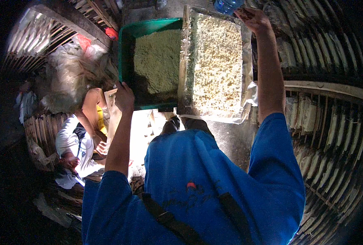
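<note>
My left hand (pixel 124 97) is closed on the near left corner of a green tub (pixel 126 53), which holds a heap of greenish-yellow, crumbly stuff (pixel 157 61). Overlapping the tub's right side is a shallow wooden tray (pixel 186 81), lined with clear plastic. Pale yellow, bean-like grains (pixel 217 65) cover it in a flat layer, in bright sunlight. My right hand (pixel 253 20) reaches to the tray's far right corner, beside a blue see-through plastic bottle (pixel 228 5). Its fingers are in shade, and whether they grip the corner cannot be made out.
At the left another person in a white shirt (pixel 73 136) sits low, next to a wooden board (pixel 113 108). Crumpled clear plastic (pixel 69 69) is piled behind them. Slatted racks (pixel 324 126) with pale slabs line the right side.
</note>
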`<state>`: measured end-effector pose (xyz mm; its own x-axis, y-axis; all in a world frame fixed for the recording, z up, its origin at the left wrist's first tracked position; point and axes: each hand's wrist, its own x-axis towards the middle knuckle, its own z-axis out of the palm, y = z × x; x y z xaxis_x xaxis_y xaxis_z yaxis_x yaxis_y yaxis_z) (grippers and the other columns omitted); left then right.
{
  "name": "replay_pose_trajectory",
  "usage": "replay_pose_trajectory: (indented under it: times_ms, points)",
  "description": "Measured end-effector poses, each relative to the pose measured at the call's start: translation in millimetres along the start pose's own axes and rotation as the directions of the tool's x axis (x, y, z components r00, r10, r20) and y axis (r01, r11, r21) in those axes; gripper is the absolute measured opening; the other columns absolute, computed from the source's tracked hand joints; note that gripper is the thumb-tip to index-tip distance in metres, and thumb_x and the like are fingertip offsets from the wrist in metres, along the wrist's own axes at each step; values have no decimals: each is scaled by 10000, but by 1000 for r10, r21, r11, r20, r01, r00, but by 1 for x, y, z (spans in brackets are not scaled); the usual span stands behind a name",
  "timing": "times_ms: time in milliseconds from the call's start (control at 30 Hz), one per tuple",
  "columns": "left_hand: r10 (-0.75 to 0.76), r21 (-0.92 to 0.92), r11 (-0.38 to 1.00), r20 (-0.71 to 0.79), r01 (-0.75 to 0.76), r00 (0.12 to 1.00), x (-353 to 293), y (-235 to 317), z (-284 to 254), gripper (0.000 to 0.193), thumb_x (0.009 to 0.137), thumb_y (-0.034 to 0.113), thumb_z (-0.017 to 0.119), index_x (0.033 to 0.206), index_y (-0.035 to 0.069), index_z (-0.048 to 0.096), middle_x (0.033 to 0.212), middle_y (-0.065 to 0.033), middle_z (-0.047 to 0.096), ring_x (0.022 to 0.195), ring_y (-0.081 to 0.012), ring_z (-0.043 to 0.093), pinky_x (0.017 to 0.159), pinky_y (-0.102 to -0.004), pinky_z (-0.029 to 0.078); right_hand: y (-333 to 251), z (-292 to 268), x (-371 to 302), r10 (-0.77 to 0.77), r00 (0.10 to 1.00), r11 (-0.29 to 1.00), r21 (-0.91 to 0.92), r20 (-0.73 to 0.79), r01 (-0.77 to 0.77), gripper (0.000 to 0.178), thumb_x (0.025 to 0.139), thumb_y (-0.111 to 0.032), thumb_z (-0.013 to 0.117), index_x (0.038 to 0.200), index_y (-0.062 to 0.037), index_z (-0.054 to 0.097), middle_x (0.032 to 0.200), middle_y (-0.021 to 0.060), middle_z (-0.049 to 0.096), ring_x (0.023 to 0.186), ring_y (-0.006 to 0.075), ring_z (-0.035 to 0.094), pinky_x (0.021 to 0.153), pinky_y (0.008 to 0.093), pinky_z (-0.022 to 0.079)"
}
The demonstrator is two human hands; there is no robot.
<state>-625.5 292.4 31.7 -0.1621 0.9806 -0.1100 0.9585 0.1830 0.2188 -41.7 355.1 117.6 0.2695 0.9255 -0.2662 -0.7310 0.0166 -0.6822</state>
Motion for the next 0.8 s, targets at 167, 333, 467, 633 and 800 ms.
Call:
replay_pose_trajectory:
  times_ms: [167, 333, 467, 633, 800]
  points:
    - [23, -20, 1000, 18, -22, 1000, 3, 2, 4, 358, 969, 372, 329, 1102, 58, 437, 777, -238, 634, 721, -419, 630, 593, -524, 490, 27, 59, 6, -23, 998, 935, -354, -58, 2, 337, 865, 3, 540, 1190, 63, 471, 1210, 208, 529, 1134, 333, 525, 1035, 426, 433]
    - [25, -57, 998, -47, -28, 999, -1, 4, 4, 355, 966, 368, 334, 1091, 55, 445, 782, -242, 632, 725, -411, 633, 587, -525, 486, 42, 79, 16, -4, 999, 878, -478, -35, -13, 339, 864, 4, 539, 1192, 61, 474, 1200, 203, 540, 1132, 329, 528, 1036, 423, 430]
    - [188, 36, 982, -162, -184, 969, 15, -31, 45, 345, 965, 365, 336, 1093, 61, 438, 775, -243, 629, 726, -407, 634, 579, -518, 486, 46, 84, 23, 7, 1000, 877, -480, -30, -21, 340, 863, 5, 538, 1193, 59, 477, 1191, 198, 550, 1130, 325, 531, 1037, 419, 428]
    - [135, 43, 990, -78, -132, 988, 11, -15, 28, 320, 968, 361, 332, 1073, 72, 420, 753, -237, 629, 713, -411, 632, 572, -511, 489, 45, 64, 11, 8, 999, 926, -377, -32, -20, 342, 862, 5, 538, 1195, 58, 480, 1181, 193, 561, 1128, 321, 534, 1038, 416, 425]
    - [77, 23, 997, -33, -76, 997, 4, -4, 8, 302, 971, 349, 335, 1044, 69, 423, 732, -227, 630, 688, -412, 631, 568, -512, 492, 61, 52, -29, 53, 989, 986, -164, 141, -30, 334, 863, -11, 542, 1186, 63, 499, 1122, 206, 591, 1108, 311, 550, 1018, 427, 439]
